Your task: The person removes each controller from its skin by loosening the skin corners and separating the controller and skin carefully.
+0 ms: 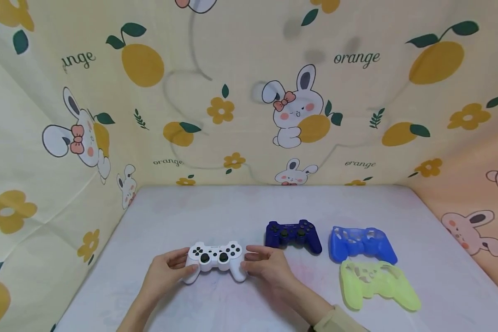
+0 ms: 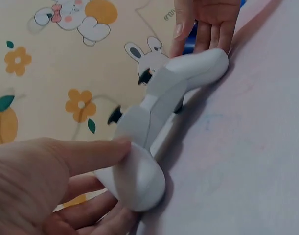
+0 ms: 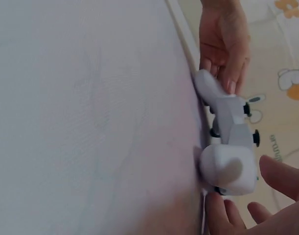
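Note:
A white game controller [image 1: 214, 260] with black thumbsticks lies on the table, its buttons facing up. At its left grip my left hand [image 1: 163, 272] pinches it, thumb on top and fingers around the outer side. In the left wrist view the left thumb [image 2: 98, 155] presses on the white grip [image 2: 139, 181]. My right hand [image 1: 270, 266] is beside the right grip with fingers spread. The right wrist view shows a gap between the right thumb [image 3: 281, 176] and the controller [image 3: 230, 169]; whether the other fingertips touch it, I cannot tell.
Behind my right hand lies a dark blue game controller [image 1: 292, 235]. Farther right are a blue silicone controller cover [image 1: 363, 246] and a yellow-green one [image 1: 375, 286] in front of it. Patterned cloth [image 1: 249, 92] hangs behind the white table [image 1: 216, 207] and along both sides.

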`<state>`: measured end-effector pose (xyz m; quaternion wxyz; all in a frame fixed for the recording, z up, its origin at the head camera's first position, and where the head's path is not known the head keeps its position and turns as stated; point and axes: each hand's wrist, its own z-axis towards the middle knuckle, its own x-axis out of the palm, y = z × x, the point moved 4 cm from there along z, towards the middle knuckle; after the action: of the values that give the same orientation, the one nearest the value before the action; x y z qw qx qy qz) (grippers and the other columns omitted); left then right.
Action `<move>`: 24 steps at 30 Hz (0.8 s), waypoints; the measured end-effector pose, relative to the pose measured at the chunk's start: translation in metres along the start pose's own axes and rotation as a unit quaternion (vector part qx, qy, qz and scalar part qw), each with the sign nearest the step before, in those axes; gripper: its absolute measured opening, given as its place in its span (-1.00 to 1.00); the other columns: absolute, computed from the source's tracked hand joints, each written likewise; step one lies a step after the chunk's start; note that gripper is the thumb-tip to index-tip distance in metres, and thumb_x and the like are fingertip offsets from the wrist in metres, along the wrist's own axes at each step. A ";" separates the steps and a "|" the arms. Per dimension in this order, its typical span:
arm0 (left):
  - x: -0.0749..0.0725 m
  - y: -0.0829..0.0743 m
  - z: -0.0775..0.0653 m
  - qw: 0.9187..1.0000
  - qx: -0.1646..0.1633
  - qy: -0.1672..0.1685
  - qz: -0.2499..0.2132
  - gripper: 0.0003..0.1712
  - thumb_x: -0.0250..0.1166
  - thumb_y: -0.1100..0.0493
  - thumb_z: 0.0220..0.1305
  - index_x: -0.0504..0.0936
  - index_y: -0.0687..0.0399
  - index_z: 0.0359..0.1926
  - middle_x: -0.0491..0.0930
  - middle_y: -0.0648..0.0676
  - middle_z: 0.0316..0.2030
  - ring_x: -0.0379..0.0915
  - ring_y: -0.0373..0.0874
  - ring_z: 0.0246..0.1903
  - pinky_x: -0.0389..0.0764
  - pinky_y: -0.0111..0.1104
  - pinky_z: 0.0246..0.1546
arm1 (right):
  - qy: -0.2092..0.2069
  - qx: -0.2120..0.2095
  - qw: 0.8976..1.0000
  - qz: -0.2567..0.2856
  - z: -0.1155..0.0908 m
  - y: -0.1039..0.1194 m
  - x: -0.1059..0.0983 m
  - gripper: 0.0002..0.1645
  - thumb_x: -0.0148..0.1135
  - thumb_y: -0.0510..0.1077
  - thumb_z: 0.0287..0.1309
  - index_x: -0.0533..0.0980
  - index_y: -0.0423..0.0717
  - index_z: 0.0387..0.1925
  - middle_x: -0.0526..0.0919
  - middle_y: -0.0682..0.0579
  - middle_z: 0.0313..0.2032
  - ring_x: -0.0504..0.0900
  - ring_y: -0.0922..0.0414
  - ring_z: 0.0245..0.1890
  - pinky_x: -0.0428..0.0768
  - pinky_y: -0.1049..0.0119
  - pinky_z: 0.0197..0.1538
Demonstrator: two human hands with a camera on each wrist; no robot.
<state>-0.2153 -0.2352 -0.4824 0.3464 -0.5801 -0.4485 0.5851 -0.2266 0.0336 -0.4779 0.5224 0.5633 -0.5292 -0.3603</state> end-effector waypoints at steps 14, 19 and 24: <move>0.044 -0.016 -0.028 0.996 0.005 0.027 -0.088 -0.30 0.61 0.16 -0.07 0.60 0.37 0.10 0.67 0.24 -0.11 0.62 -0.02 -0.07 0.59 -0.38 -0.14 | -0.053 -0.046 0.990 -0.121 -0.022 0.011 -0.032 -0.36 0.55 -0.29 -0.11 0.55 -0.41 0.07 0.72 -0.18 -0.27 0.69 0.08 -0.27 0.63 0.33 -0.26; 0.075 -0.025 -0.040 0.979 0.001 0.084 -0.184 -0.34 0.54 0.21 0.05 0.54 0.42 0.15 0.65 0.28 -0.08 0.60 -0.02 -0.04 0.58 -0.40 -0.11 | -0.070 -0.001 0.991 -0.113 -0.040 0.017 -0.071 -0.37 0.55 -0.31 -0.13 0.56 -0.40 0.05 0.71 -0.21 -0.22 0.70 0.06 -0.25 0.63 0.30 -0.27; 0.115 -0.032 -0.042 0.964 -0.009 0.126 -0.233 -0.41 0.52 0.29 0.06 0.56 0.45 0.11 0.67 0.27 -0.13 0.60 -0.04 -0.07 0.59 -0.38 -0.12 | -0.091 0.026 0.982 -0.162 -0.051 0.027 -0.109 -0.41 0.54 -0.34 -0.12 0.55 -0.48 0.00 0.71 -0.22 -0.21 0.69 0.06 -0.25 0.64 0.25 -0.22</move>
<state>-0.1879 -0.1116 -0.4918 0.5212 -0.5318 -0.5292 0.4068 -0.2030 0.1528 -0.4578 0.3917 0.6196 -0.4859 -0.4760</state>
